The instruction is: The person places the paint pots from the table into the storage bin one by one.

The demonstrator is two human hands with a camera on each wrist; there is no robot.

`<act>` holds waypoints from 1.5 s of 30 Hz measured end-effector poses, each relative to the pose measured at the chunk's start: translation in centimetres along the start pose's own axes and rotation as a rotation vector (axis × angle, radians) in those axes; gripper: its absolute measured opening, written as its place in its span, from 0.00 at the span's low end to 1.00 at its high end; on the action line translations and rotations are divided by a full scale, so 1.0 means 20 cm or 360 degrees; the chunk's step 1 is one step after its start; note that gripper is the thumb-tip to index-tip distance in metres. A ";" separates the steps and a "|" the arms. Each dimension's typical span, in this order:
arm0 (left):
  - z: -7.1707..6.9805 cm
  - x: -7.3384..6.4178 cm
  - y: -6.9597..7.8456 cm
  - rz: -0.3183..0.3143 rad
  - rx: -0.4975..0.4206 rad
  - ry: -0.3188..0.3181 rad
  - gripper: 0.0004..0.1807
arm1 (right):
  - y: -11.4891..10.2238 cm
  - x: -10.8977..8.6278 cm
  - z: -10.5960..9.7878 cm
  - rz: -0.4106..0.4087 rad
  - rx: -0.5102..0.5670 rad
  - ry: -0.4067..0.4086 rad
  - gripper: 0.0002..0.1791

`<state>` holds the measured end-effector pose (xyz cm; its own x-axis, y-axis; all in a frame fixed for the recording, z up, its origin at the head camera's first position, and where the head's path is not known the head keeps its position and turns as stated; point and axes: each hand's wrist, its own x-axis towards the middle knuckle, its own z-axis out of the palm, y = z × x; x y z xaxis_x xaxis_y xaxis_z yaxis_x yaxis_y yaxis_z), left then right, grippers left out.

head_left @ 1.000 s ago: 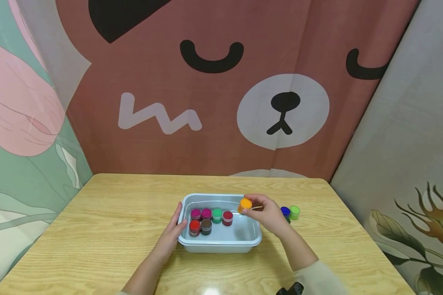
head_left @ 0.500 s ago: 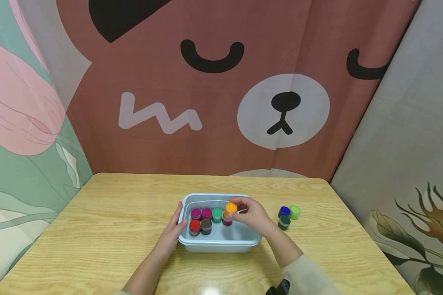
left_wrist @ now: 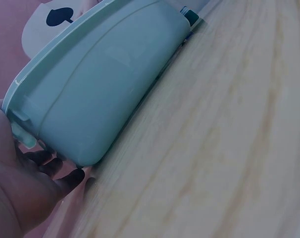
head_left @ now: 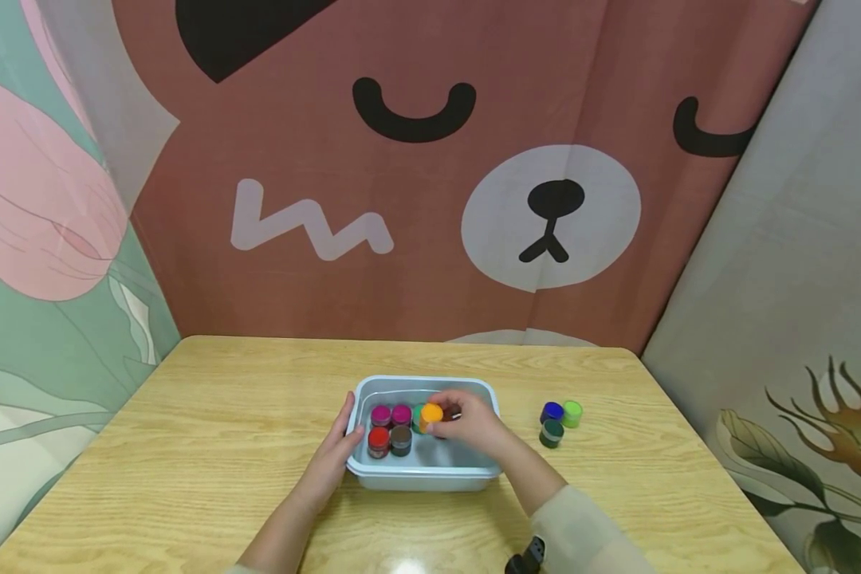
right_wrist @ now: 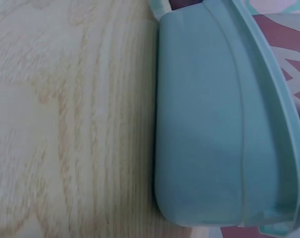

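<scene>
My right hand (head_left: 466,421) is inside a pale blue plastic tub (head_left: 425,472) and pinches a small paint pot with an orange lid (head_left: 431,413). This pot overlaps a green-lidded pot (head_left: 418,418) in the head view, and my fingers largely hide a dark red one. My left hand (head_left: 330,453) holds the tub's left end, thumb over the rim. In the left wrist view, the fingers of that hand (left_wrist: 36,188) lie along the tub's outer end. Two magenta-lidded pots (head_left: 381,415), a red-lidded pot (head_left: 378,442) and a brown-lidded pot (head_left: 400,440) stand at the tub's left.
On the wooden table (head_left: 222,446), right of the tub, stand a blue-lidded pot (head_left: 552,411), a light green pot (head_left: 572,413) and a dark green pot (head_left: 552,433). Behind the table hangs a printed bear curtain (head_left: 402,295).
My right hand has carried the orange-lidded pot leftward from the tub's right rim, past the dark red pot to the green one. The left hand keeps its place.
</scene>
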<state>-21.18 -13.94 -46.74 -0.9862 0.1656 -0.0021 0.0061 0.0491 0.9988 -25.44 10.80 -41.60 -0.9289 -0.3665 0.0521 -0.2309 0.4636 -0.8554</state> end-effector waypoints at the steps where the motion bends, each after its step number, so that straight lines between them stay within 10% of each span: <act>1: 0.00 0.00 0.00 0.0003 -0.0001 0.0000 0.35 | 0.00 0.00 0.01 0.0000 -0.0027 -0.0006 0.23; 45: 0.00 0.00 -0.02 0.0043 -0.0032 -0.0004 0.36 | -0.03 0.04 0.11 0.0113 -0.0584 -0.0149 0.22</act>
<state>-21.26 -13.96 -47.06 -0.9853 0.1692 0.0246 0.0292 0.0249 0.9993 -25.39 8.44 -42.15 -0.9197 -0.3875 -0.0626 -0.2710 0.7422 -0.6129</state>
